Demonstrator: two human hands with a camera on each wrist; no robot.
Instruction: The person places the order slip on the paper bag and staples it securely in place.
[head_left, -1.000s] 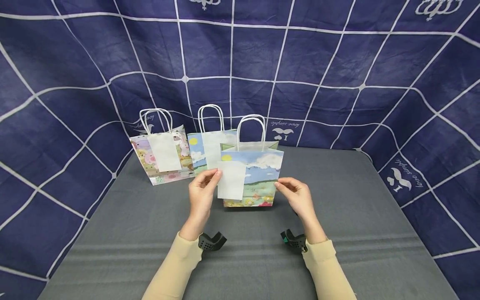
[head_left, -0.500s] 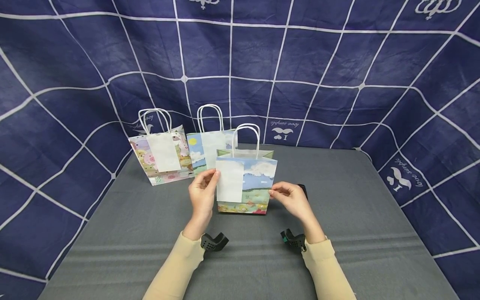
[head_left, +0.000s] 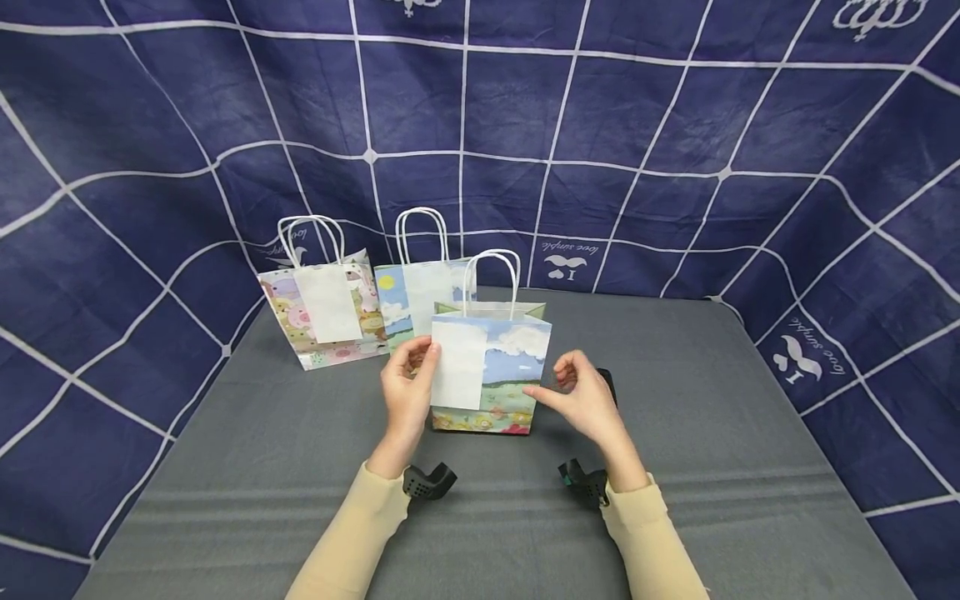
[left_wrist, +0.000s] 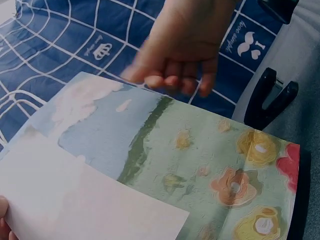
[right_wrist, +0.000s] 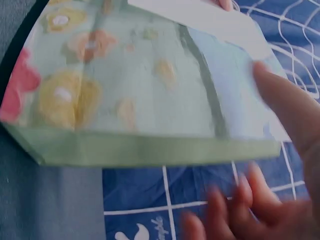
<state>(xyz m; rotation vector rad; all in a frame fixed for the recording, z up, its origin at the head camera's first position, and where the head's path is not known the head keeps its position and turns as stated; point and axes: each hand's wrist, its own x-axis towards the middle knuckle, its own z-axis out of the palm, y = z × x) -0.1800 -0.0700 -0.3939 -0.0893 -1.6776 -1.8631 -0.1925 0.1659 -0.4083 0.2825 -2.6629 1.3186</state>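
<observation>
A paper gift bag (head_left: pixel 513 367) printed with sky, meadow and flowers stands upright in front of me, its twisted white handles up. A white paper card (head_left: pixel 457 367) covers the left part of its front. My left hand (head_left: pixel 406 379) pinches the left edge of the card and bag between thumb and fingers. To the right, my right hand (head_left: pixel 588 404) holds nothing. Its thumb overlaps the bag's front in the head view, and its fingers are loosely bent, apart from the thumb. The right wrist view shows the bag's green side panel (right_wrist: pixel 150 150) between thumb and fingers.
Behind on the left stand a pink animal-print bag (head_left: pixel 285 308) and another sky-print bag (head_left: pixel 392 287), both with white cards on their fronts. A black forked object (left_wrist: pixel 255 107) is on the grey table (head_left: pixel 712 417), behind my right hand. A blue checked cloth (head_left: pixel 637 108) hangs behind.
The front bag has come slightly left and nearer to me, and its card now lies flatter along it. My right thumb and fingers have spread apart, letting go of the bag's right edge.
</observation>
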